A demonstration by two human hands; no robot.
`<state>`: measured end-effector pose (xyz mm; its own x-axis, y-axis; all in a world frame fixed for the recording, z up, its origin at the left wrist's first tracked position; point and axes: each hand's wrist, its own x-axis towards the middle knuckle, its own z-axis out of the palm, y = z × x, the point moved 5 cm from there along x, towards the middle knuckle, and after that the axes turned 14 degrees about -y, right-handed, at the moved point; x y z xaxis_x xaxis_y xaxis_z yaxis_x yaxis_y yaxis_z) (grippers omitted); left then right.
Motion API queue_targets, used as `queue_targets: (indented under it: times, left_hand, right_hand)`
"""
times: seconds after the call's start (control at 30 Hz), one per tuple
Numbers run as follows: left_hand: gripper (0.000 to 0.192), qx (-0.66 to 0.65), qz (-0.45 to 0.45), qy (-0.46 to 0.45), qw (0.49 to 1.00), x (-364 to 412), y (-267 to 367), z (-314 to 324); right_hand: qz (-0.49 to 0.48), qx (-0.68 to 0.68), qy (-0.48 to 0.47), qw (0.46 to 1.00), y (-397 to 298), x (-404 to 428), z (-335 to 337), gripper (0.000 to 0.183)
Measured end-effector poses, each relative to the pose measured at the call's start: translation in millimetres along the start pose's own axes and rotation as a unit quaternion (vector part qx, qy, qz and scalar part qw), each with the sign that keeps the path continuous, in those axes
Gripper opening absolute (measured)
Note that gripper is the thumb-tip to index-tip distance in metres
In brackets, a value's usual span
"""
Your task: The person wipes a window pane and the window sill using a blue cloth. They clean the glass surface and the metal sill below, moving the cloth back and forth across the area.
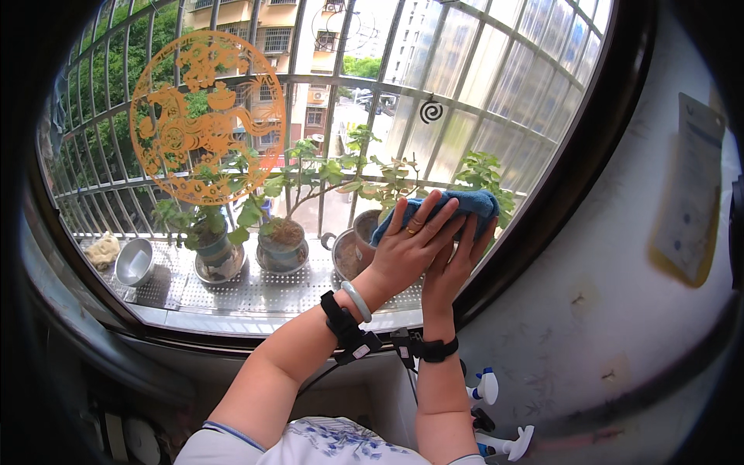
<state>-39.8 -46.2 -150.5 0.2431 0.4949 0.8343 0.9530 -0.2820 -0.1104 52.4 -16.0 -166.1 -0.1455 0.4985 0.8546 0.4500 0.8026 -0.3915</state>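
Note:
Both arms reach up and forward to the window pane at the right of centre. My left hand [410,250], with a ring and a pale bangle at the wrist, lies with spread fingers over a folded blue cloth [479,206]. Beside it and partly behind it, my right hand [456,267] presses on the cloth's lower right part. The cloth appears flat against the glass. An orange round paper-cut decoration [209,119] is on the pane to the left. Black straps with small devices circle both wrists.
Beyond the glass, potted plants [282,247] stand on a perforated metal shelf [224,299], with a metal bowl [135,263] at its left. Metal bars enclose it. A dark window frame [540,232] curves down the right. Spray bottles [488,386] are at the lower right.

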Motion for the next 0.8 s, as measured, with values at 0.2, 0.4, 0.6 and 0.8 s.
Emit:
queue_targets:
  times: [0.2, 0.4, 0.6, 0.8]
  left_hand:
    - [0.045, 0.093, 0.020, -0.045, 0.994, -22.6, 15.8, 31.1]
    - [0.053, 0.121, 0.068, -0.123, 0.983, -82.2, 35.4, 80.8]
    - [0.053, 0.072, 0.091, -0.204, 0.972, -119.3, 43.9, 102.6]
    - [0.050, -0.046, 0.068, -0.164, 0.983, -79.4, 42.7, 80.0]
  right_hand:
    - [0.054, 0.019, 0.011, 0.998, 27.1, -29.8, 11.6, 0.045]
    - [0.139, 0.016, -0.005, 0.990, 69.5, -103.4, 31.5, 0.046]
    - [0.195, 0.029, -0.043, 0.979, 88.6, -148.1, 36.9, 0.047]
    - [0.177, 0.071, -0.002, 0.982, 71.2, -116.3, 16.8, 0.050]
